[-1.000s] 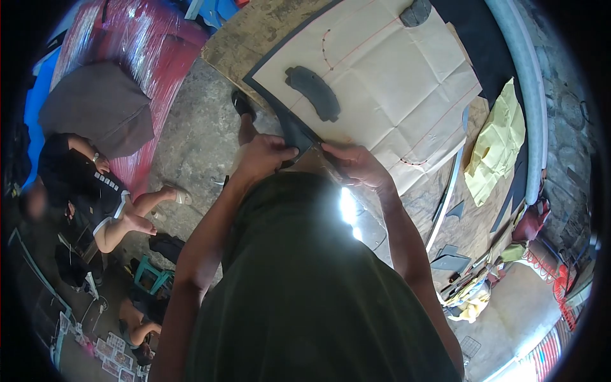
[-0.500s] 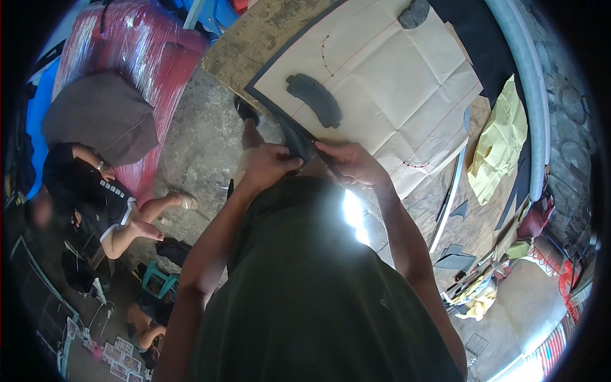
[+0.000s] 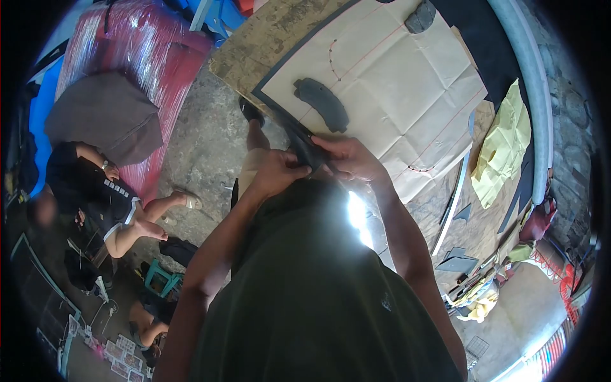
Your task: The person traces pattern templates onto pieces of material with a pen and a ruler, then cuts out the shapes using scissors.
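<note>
My left hand pinches a black sheet at the near corner of the table, thumb and fingers closed on its loose flap. Close on its right, my right hand is closed on the same sheet beside the paper's edge. Between my hands the flap hangs bent downward. Over the rest of the sheet lies a large creased paper pattern with red lines. A dark curved block, shaped like a brake pad, rests on the paper. Another dark block sits at its far edge.
Crumpled yellow paper, a long metal ruler and dark offcuts lie on the wooden table to the right. A pale roll runs along the far side. Two people sit at left, near a plastic-wrapped red bundle.
My left hand has moved slightly right, nearer my right hand, and the black flap between them is more bunched. The whole view has shifted slightly.
</note>
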The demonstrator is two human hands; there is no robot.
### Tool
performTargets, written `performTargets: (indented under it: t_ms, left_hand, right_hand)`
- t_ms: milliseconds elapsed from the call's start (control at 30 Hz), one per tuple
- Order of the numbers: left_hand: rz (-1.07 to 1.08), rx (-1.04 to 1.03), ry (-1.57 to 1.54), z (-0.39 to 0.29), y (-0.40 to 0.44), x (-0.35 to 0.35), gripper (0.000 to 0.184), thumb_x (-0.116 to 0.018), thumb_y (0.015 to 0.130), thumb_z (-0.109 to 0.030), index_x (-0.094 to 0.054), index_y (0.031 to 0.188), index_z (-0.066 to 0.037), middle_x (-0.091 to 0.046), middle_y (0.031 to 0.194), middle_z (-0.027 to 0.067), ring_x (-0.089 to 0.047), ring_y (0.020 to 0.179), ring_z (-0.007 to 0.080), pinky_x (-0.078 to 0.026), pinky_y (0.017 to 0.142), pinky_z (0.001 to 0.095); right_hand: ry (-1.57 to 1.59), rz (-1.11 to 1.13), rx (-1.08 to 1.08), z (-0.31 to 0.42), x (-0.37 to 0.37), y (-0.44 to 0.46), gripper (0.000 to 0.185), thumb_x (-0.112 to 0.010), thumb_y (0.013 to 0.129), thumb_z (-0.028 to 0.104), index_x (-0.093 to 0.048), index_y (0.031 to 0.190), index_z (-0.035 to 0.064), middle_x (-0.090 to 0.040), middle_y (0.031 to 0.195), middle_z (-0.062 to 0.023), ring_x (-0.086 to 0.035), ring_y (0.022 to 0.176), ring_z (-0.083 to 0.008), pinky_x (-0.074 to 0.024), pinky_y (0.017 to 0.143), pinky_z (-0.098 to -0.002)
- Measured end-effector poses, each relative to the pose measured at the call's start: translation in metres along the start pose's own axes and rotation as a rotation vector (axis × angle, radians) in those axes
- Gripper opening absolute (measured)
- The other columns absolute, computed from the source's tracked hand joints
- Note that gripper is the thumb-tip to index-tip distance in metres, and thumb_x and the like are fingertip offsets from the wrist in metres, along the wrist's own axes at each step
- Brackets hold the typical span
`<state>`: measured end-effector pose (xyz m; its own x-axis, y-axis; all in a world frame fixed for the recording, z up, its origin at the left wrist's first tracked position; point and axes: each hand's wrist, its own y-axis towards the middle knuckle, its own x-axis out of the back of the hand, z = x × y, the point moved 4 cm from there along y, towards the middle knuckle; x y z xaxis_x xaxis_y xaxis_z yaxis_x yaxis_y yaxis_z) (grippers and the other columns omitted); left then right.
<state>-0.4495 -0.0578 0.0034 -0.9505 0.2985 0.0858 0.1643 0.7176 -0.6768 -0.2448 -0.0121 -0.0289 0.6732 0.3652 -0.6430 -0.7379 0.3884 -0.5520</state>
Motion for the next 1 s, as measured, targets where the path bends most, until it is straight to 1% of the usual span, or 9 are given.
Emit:
performTargets:
  t_ms: [167, 333, 467, 500, 633, 833, 967, 1000]
  left_hand:
    - [0.013, -0.059, -0.033, 0.002, -0.001, -0.001, 0.024, -0.079, 0.083, -0.024, -0.079, 0.081, 0.001, -0.060, 0.060, 0.0017, -0.044, 0.055, 0.0107, -0.037, 0.056, 0.0273]
    - [0.059, -0.034, 0.067, 0.002, -0.002, -0.001, 0.022, -0.078, 0.085, -0.020, -0.079, 0.087, 0.002, -0.064, 0.064, 0.0024, -0.047, 0.057, 0.0097, -0.039, 0.057, 0.0266]
    - [0.049, -0.153, -0.012, 0.024, 0.003, -0.011, 0.021, -0.077, 0.086, -0.016, -0.079, 0.093, 0.004, -0.069, 0.070, 0.0041, -0.051, 0.061, 0.0089, -0.042, 0.059, 0.0254]
    - [0.049, -0.153, -0.012, 0.023, 0.002, -0.010, 0.021, -0.077, 0.086, -0.016, -0.079, 0.093, 0.004, -0.069, 0.070, 0.0041, -0.051, 0.061, 0.0089, -0.042, 0.059, 0.0254]
    - [0.098, -0.095, 0.009, 0.022, 0.001, -0.009, 0.020, -0.077, 0.087, -0.013, -0.078, 0.097, 0.004, -0.073, 0.077, 0.0061, -0.055, 0.065, 0.0086, -0.044, 0.061, 0.0242]
    - [0.128, -0.058, 0.070, 0.016, -0.003, -0.008, 0.020, -0.077, 0.087, -0.014, -0.079, 0.097, 0.003, -0.073, 0.077, 0.0053, -0.055, 0.065, 0.0085, -0.044, 0.062, 0.0244]
    - [0.100, -0.047, 0.096, 0.023, -0.004, -0.012, 0.015, -0.076, 0.083, -0.016, -0.079, 0.087, -0.002, -0.067, 0.075, 0.0088, -0.057, 0.074, 0.0195, -0.047, 0.071, 0.0332]
    - [0.100, -0.050, 0.100, 0.025, -0.005, -0.012, 0.015, -0.076, 0.083, -0.016, -0.079, 0.087, -0.002, -0.067, 0.075, 0.0088, -0.057, 0.074, 0.0195, -0.047, 0.071, 0.0332]
  right_hand:
    - [-0.046, -0.009, -0.024, 0.008, -0.006, 0.012, 0.070, -0.057, 0.086, -0.011, -0.052, 0.153, 0.0090, -0.067, 0.078, -0.0045, -0.043, 0.051, -0.0048, -0.0227, 0.042, -0.0192]
    - [-0.102, -0.007, -0.020, 0.011, -0.008, 0.016, 0.071, -0.057, 0.086, -0.010, -0.052, 0.154, 0.0098, -0.067, 0.078, -0.0032, -0.042, 0.051, -0.0047, -0.0223, 0.042, -0.0189]
    - [-0.109, -0.021, -0.021, 0.012, -0.010, 0.020, 0.071, -0.057, 0.086, -0.010, -0.053, 0.153, 0.0104, -0.067, 0.076, -0.0025, -0.040, 0.052, -0.0044, -0.0225, 0.043, -0.0188]
    - [-0.108, -0.021, -0.020, 0.013, -0.011, 0.023, 0.071, -0.057, 0.086, -0.010, -0.053, 0.153, 0.0104, -0.067, 0.076, -0.0025, -0.040, 0.052, -0.0044, -0.0225, 0.043, -0.0188]
    - [-0.144, 0.009, 0.021, 0.022, -0.015, 0.041, 0.068, -0.058, 0.090, -0.010, -0.050, 0.154, 0.0071, -0.067, 0.080, -0.0070, -0.041, 0.055, -0.0057, -0.0226, 0.044, -0.0194]
    - [-0.136, 0.004, 0.007, 0.024, -0.021, 0.043, 0.071, -0.052, 0.087, -0.012, -0.050, 0.155, 0.0075, -0.067, 0.080, -0.0065, -0.041, 0.055, -0.0053, -0.0232, 0.044, -0.0191]
    - [-0.119, -0.030, -0.007, 0.026, -0.024, 0.043, 0.071, -0.052, 0.084, -0.014, -0.058, 0.150, 0.0106, -0.066, 0.075, -0.0007, -0.038, 0.054, -0.0040, -0.0274, 0.047, -0.0179]
    - [-0.120, -0.030, -0.001, 0.028, -0.027, 0.043, 0.071, -0.052, 0.084, -0.014, -0.058, 0.150, 0.0106, -0.066, 0.075, -0.0007, -0.038, 0.054, -0.0040, -0.0274, 0.047, -0.0179]
